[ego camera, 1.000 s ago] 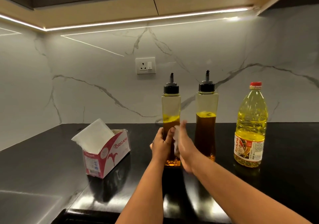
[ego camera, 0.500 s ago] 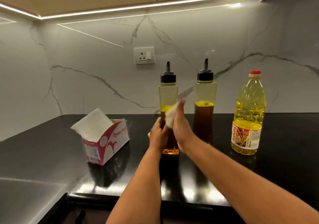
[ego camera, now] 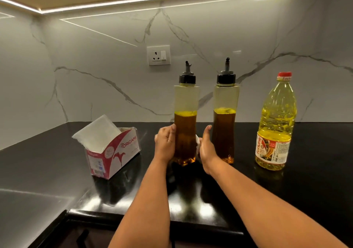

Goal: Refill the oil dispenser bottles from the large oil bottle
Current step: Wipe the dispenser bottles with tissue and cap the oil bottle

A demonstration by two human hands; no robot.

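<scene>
While the left hand (ego camera: 165, 142) gripped the left dispenser bottle (ego camera: 185, 121) on the black surface (ego camera: 315, 180), the right hand (ego camera: 207, 148) pressed a white tissue (ego camera: 198, 141) to its side; the large oil bottle (ego camera: 276, 125) stood far right.

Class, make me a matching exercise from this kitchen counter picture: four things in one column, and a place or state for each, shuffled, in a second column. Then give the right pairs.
1. left dispenser bottle
2. large oil bottle
3. tissue box
4. wall socket

A. red cap, far right
B. on the marble wall
C. between both hands
D. left on the counter, white sheet sticking out

Pairs: 1-C, 2-A, 3-D, 4-B
</scene>
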